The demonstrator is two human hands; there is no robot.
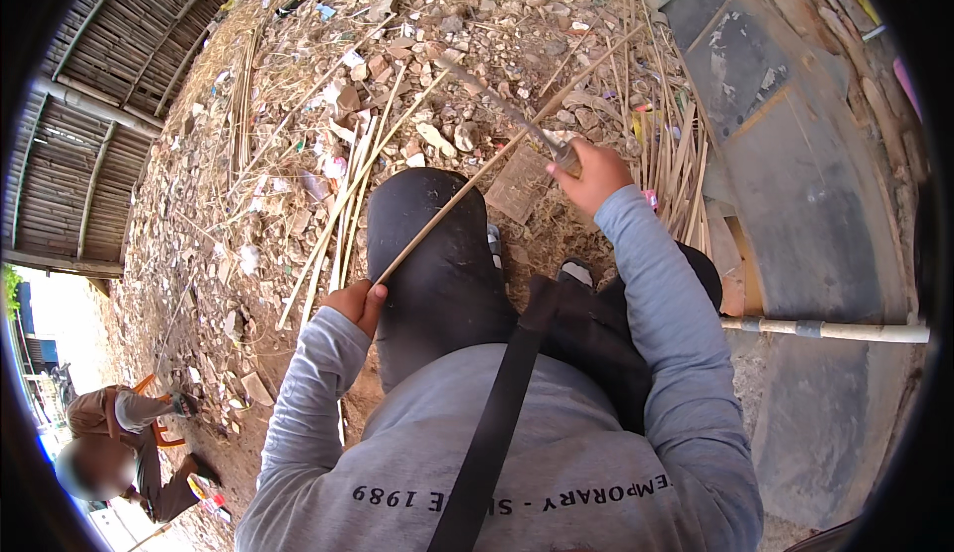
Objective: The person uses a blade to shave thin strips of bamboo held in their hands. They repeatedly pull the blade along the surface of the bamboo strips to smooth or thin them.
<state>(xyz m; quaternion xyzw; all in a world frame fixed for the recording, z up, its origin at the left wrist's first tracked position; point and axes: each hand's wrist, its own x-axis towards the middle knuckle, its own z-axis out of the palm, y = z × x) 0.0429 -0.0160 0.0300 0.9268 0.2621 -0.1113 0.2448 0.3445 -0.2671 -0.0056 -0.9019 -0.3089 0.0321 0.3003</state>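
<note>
A long, thin bamboo strip (pixel 447 206) slants from beside my left thigh up over the knee toward the far right. My left hand (pixel 356 304) is closed around its near end, with the thumb on top. In my right hand (pixel 600 176) is the handle of a long-bladed knife (pixel 502 105). Its blade points away to the far left and crosses the strip just beyond my knees; I cannot tell whether the two touch. Beneath the crossing, a flat brown slab (pixel 519 184) lies on the ground.
Loose bamboo strips (pixel 343 209) lie left of my knee, and more strips (pixel 688 169) lie at the right. Stones and rubble (pixel 437 35) cover the ground ahead. Dark sheets (pixel 795 194) stand along the right side, near a pale pole (pixel 835 330). Another person (pixel 129 433) sits at the lower left.
</note>
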